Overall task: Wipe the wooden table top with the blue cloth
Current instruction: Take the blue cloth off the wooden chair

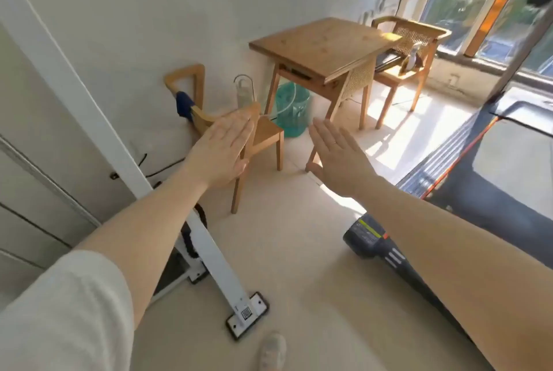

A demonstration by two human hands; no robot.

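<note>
The blue cloth [184,104] hangs over the arm of the near wooden chair [263,134] by the left wall, well apart from the wooden counter [323,44] farther off. Both the left hand [223,152] and right hand [339,158] are spread flat, palms down, holding nothing. Reaching for the cloth could knock the clear bottle [245,90] on that chair. The white stand [206,251] and treadmill [478,191] crowd the floor, so a trip seems likely.
</note>
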